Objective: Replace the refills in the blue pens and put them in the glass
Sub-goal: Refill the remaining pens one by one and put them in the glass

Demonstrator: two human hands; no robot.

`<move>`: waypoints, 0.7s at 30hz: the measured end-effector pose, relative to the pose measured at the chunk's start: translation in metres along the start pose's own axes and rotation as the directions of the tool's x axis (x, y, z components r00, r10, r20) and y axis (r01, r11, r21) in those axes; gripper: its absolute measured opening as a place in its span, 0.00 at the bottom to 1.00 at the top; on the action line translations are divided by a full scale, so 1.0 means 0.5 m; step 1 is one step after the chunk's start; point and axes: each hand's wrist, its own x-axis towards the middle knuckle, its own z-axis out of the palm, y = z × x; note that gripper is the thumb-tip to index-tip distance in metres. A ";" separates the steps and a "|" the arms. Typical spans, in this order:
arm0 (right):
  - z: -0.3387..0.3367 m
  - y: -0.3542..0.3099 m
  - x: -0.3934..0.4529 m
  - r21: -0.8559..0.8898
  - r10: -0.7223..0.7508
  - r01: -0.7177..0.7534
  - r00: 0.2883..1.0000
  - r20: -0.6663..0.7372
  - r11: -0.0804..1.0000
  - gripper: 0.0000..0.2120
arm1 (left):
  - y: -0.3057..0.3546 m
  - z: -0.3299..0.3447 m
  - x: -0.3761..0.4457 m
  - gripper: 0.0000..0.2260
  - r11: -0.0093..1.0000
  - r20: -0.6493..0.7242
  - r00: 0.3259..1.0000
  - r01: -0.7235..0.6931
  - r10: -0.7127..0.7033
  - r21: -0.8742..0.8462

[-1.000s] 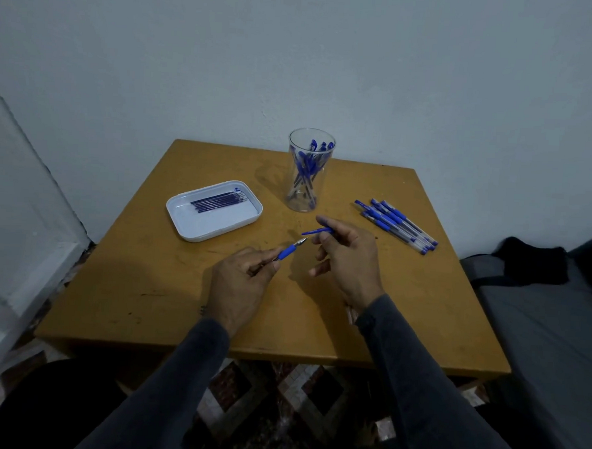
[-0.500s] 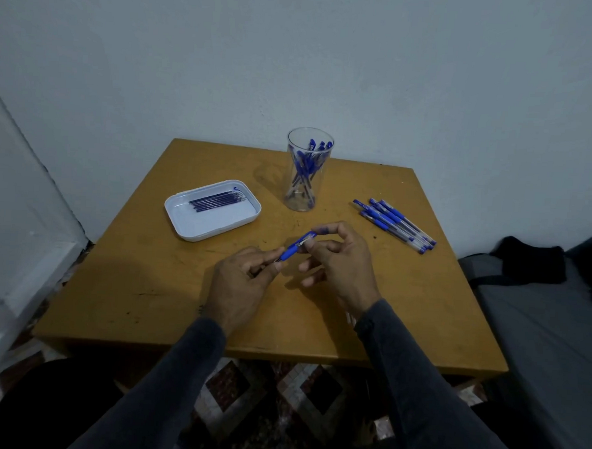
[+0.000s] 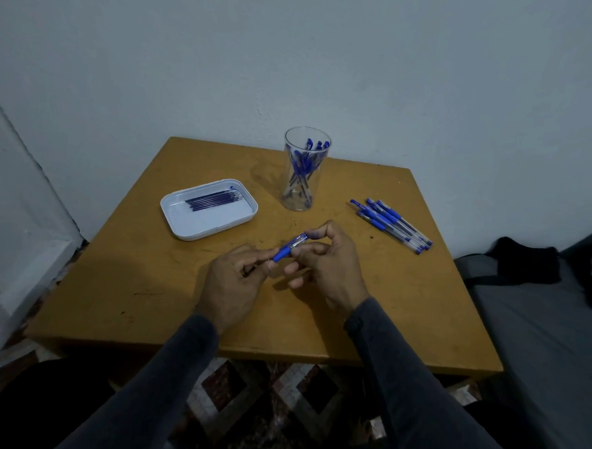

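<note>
No text, label or number can be read anywhere.

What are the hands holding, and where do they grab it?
One blue pen. The left hand grips its lower barrel; the right hand pinches the tip end.

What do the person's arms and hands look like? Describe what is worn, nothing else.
Both arms wear long dark grey sleeves reaching the wrists, the right sleeve ending in a plain cuff. The left hand and right hand are bare: no gloves, and no rings or watch visible.
</note>
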 end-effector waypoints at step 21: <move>0.010 -0.096 0.046 -0.351 -0.472 0.360 0.821 -0.320 0.864 0.19 | 0.026 0.009 0.041 0.21 0.980 0.030 0.999 0.008 -0.014 0.201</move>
